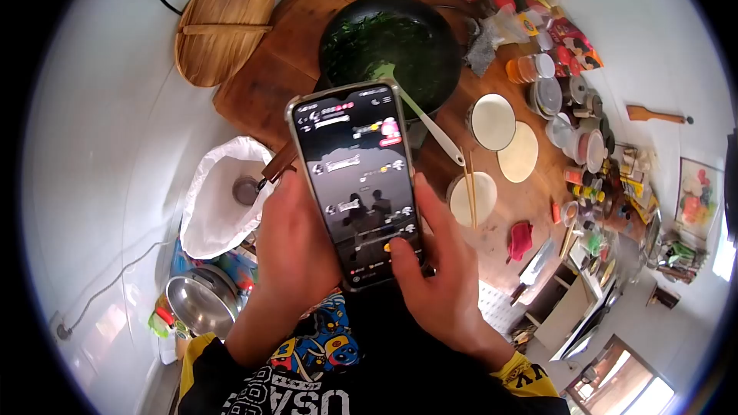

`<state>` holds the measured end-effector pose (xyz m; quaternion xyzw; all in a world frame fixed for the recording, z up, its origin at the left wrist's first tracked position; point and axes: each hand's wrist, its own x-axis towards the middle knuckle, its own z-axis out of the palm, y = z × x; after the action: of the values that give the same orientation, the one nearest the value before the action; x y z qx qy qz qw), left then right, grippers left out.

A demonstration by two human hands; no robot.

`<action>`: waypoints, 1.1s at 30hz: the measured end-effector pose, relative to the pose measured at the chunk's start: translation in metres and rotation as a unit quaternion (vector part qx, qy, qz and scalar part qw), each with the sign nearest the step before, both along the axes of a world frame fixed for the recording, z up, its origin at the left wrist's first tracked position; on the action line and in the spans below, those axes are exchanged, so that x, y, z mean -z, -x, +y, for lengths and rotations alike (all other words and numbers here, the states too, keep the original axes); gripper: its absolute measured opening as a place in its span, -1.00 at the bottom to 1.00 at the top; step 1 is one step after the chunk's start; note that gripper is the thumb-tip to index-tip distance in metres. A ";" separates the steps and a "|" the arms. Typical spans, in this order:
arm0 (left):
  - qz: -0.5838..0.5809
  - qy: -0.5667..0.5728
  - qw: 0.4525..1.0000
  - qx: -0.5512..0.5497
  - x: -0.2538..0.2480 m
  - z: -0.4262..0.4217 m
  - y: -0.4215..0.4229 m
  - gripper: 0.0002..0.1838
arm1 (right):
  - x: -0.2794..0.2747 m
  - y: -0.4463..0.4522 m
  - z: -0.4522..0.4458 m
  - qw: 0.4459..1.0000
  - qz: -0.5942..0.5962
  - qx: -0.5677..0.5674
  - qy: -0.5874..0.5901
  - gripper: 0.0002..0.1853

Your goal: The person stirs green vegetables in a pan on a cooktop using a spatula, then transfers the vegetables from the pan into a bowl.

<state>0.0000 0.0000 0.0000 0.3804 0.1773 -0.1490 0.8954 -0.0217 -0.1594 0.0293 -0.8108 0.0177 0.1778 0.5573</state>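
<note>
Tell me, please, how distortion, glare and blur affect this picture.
In the head view, strong fisheye bending and dark, vignetted corners; in the head view, a washed-out bright patch at the right edge and highlights on the metal pot; in the head view, the left hand looks somewhat soft, and the phone shows text too small to read.
</note>
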 end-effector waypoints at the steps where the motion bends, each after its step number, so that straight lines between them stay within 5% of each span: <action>1: 0.057 0.122 0.991 -0.016 -0.002 -0.002 -0.001 -0.08 | 0.001 -0.002 -0.003 0.999 -0.022 -0.019 -0.013 -0.45; 2: 0.111 0.241 0.964 -0.033 -0.002 -0.004 0.000 -0.06 | 0.002 -0.003 -0.007 0.998 -0.045 -0.039 -0.028 -0.55; 3: 0.108 0.235 0.965 -0.040 0.011 -0.006 -0.004 -0.06 | 0.015 -0.010 -0.013 0.997 -0.046 -0.045 -0.036 -0.55; 5: 0.097 0.233 0.968 -0.012 0.033 -0.001 0.011 -0.02 | 0.029 -0.005 -0.021 0.953 0.155 0.069 -0.253 -0.63; 8: 0.148 0.097 0.981 -0.076 0.053 -0.006 0.048 -0.01 | 0.118 0.014 -0.010 0.936 0.237 0.074 -0.249 -0.67; 9: 0.152 0.023 0.984 -0.088 0.067 0.000 0.063 -0.03 | 0.173 0.035 -0.007 0.977 0.097 -0.096 -0.162 -0.71; 10: 0.159 0.004 0.985 -0.070 0.075 0.009 0.080 -0.03 | 0.214 0.058 0.013 0.947 0.114 -0.299 0.036 -0.64; 12: 0.194 -0.063 0.979 -0.029 0.102 0.033 0.122 -0.13 | 0.208 0.076 0.031 0.798 0.137 -0.574 0.121 -0.39; 14: 0.222 -0.238 0.945 0.010 0.127 0.045 0.173 -0.27 | 0.184 0.086 0.045 0.749 0.104 -0.646 0.108 -0.43; 16: 0.251 -0.420 0.869 0.075 0.143 0.051 0.221 -0.36 | 0.172 0.104 0.036 0.780 0.054 -0.621 0.057 -0.59; 19: 0.314 -0.385 0.842 0.210 0.130 0.044 0.298 -0.39 | 0.158 0.117 0.031 0.779 0.003 -0.625 0.051 -0.69; 21: 0.347 -0.396 0.798 0.294 0.077 0.026 0.308 -0.41 | 0.152 0.126 0.033 0.777 -0.043 -0.628 0.030 -0.75; 22: 0.376 -0.363 0.806 0.276 0.047 0.020 0.301 -0.42 | 0.133 0.107 0.033 0.744 -0.072 -0.663 -0.053 -0.76; 23: 0.395 -0.340 0.811 0.265 0.034 0.016 0.301 -0.42 | 0.141 0.147 0.038 0.766 -0.100 -0.531 -0.347 -0.82; 24: 0.413 -0.318 0.815 0.253 0.021 0.011 0.301 -0.43 | 0.058 0.116 0.047 0.634 -0.053 -0.748 -0.188 -0.82; 25: 0.378 -0.296 0.834 0.272 0.018 0.015 0.304 -0.41 | 0.021 0.142 0.054 0.635 -0.223 -0.731 -0.116 -0.78; 26: 0.342 -0.276 0.850 0.290 0.017 0.017 0.306 -0.40 | 0.027 0.147 0.053 0.586 -0.069 -0.742 -0.317 -0.73; 27: 0.272 -0.304 0.852 0.329 0.028 0.016 0.303 -0.39 | -0.002 0.072 0.049 0.498 0.093 -0.703 -0.499 -0.45; 29: 0.182 -0.328 0.831 0.412 0.046 0.013 0.286 -0.38 | -0.003 0.006 0.026 0.526 0.130 -0.708 -0.453 -0.58; 30: 0.189 -0.327 0.833 0.404 0.057 0.010 0.283 -0.38 | 0.005 -0.013 0.012 0.613 0.119 -0.635 -0.455 -0.82; 31: 0.178 -0.315 0.836 0.413 0.076 0.007 0.283 -0.36 | 0.033 -0.031 -0.003 0.722 0.065 -0.572 -0.383 -0.83; 32: 0.164 -0.301 0.838 0.424 0.098 0.006 0.286 -0.35 | 0.062 -0.049 -0.016 0.866 -0.060 -0.460 -0.184 -0.77; 33: 0.323 -0.147 0.890 0.286 0.122 0.005 0.313 -0.30 | 0.091 -0.067 -0.030 0.936 -0.096 -0.337 0.042 -0.70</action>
<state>-0.3129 0.0052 -0.1215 0.4728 0.3600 -0.4859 0.6409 0.0457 -0.1898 -0.0617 -0.8053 -0.3027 0.2751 0.4292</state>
